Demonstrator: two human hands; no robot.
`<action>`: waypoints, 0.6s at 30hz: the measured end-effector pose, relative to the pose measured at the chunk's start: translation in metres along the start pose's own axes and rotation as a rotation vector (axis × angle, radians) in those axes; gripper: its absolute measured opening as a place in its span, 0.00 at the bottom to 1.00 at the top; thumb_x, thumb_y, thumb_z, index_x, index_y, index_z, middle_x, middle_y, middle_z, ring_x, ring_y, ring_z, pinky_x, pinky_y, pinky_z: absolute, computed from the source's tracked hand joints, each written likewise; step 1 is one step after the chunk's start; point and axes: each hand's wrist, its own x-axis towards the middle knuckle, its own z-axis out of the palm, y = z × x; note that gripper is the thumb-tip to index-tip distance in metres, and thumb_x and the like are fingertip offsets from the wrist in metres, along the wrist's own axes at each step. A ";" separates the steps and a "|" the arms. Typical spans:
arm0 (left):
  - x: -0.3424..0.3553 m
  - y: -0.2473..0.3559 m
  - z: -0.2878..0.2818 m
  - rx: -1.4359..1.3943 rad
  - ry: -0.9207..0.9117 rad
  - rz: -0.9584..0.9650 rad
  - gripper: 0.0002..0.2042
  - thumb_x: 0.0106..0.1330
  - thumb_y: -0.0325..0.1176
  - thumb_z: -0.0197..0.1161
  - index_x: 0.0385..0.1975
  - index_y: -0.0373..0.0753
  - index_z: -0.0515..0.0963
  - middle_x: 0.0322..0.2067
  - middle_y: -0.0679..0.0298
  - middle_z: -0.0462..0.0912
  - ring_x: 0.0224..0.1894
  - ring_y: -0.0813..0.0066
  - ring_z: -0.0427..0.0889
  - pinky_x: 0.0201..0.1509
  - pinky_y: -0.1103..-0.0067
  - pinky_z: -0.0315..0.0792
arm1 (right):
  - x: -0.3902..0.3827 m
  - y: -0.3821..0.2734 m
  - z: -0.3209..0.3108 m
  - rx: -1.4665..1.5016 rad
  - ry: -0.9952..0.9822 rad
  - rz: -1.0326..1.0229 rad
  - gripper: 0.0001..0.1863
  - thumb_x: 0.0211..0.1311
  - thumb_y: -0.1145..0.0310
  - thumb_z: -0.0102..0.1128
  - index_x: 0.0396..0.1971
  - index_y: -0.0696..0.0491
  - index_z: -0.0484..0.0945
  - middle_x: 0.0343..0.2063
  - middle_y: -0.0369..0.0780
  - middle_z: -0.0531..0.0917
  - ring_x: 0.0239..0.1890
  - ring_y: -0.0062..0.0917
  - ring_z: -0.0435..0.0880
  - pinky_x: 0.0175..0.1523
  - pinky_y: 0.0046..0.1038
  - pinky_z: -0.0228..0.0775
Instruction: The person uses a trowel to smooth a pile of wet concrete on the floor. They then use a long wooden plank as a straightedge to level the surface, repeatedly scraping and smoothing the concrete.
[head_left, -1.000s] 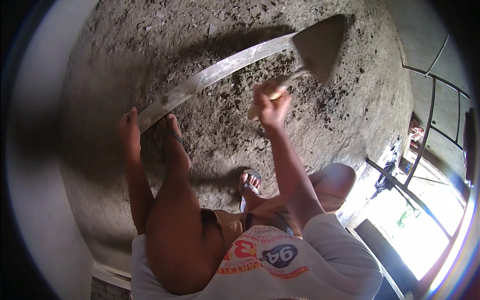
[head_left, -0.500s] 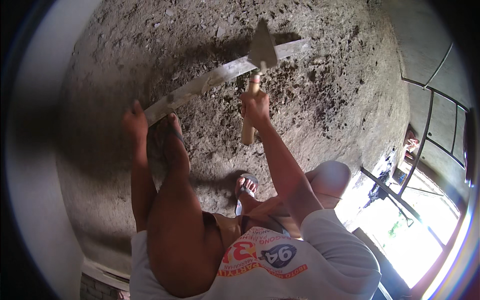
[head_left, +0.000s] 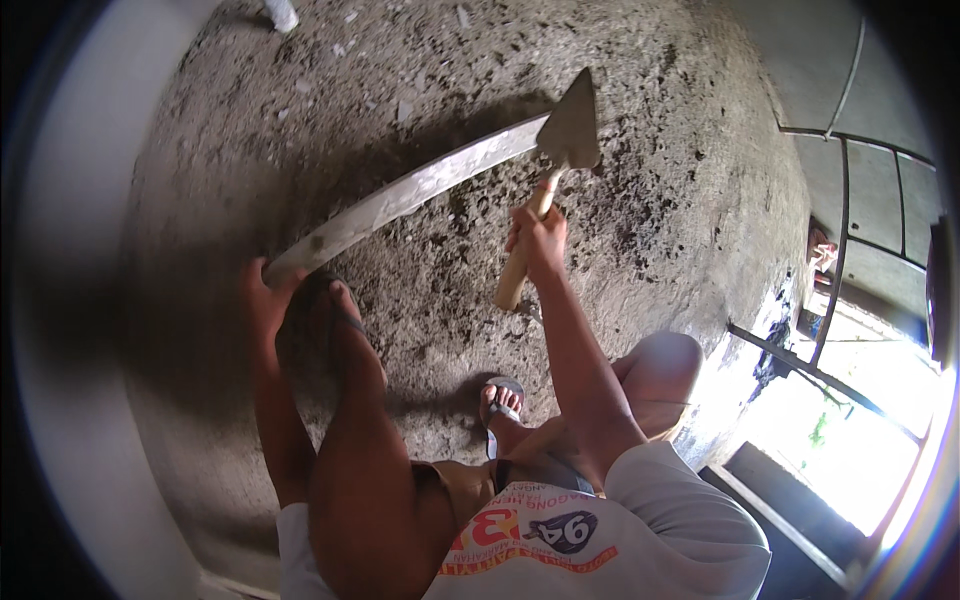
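My right hand (head_left: pixel 541 242) is wrapped round the wooden handle of a pointed trowel (head_left: pixel 571 128), whose blade points away from me. The blade overlaps the far end of a long, pale straightedge bar (head_left: pixel 420 185) and hides that end; whether they touch, I cannot tell. At the bar's near end, my left hand (head_left: pixel 268 300) is closed on it beside my left foot. Splotches of grey mortar mark the bar, which slants from near left to far right over the rough floor (head_left: pixel 590 240).
My feet in flip-flops (head_left: pixel 503 395) stand on the floor. Pale chips and dark crumbs lie scattered beyond the bar. A white object (head_left: pixel 282 14) shows at the far left edge. A metal bar frame (head_left: pixel 842 240) stands to the right beside a bright opening, and a pale wall (head_left: pixel 70 250) runs along the left.
The trowel has swung to the right and its tip now points further right. The bar sits slightly lower in view, still in my left hand. A white object has come into view at the far left.
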 end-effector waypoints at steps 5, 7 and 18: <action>0.002 -0.005 0.001 0.298 -0.070 0.083 0.40 0.49 0.49 0.76 0.59 0.33 0.67 0.62 0.44 0.64 0.63 0.43 0.66 0.65 0.55 0.64 | -0.012 0.013 0.012 0.078 -0.034 0.110 0.08 0.59 0.71 0.62 0.30 0.56 0.72 0.16 0.35 0.75 0.15 0.19 0.75 0.18 0.25 0.71; 0.005 0.028 -0.008 0.377 -0.105 0.184 0.41 0.49 0.50 0.75 0.60 0.35 0.67 0.64 0.45 0.62 0.65 0.43 0.64 0.67 0.54 0.61 | -0.019 0.018 0.009 0.100 -0.061 0.154 0.08 0.61 0.71 0.62 0.30 0.57 0.71 0.16 0.35 0.76 0.14 0.19 0.74 0.18 0.25 0.71; 0.045 0.086 0.059 0.418 -0.073 0.641 0.38 0.54 0.53 0.71 0.58 0.34 0.68 0.56 0.52 0.70 0.58 0.52 0.69 0.59 0.59 0.65 | -0.011 0.001 -0.004 0.225 0.148 -0.206 0.06 0.60 0.74 0.63 0.30 0.56 0.73 0.16 0.36 0.75 0.13 0.19 0.73 0.17 0.24 0.69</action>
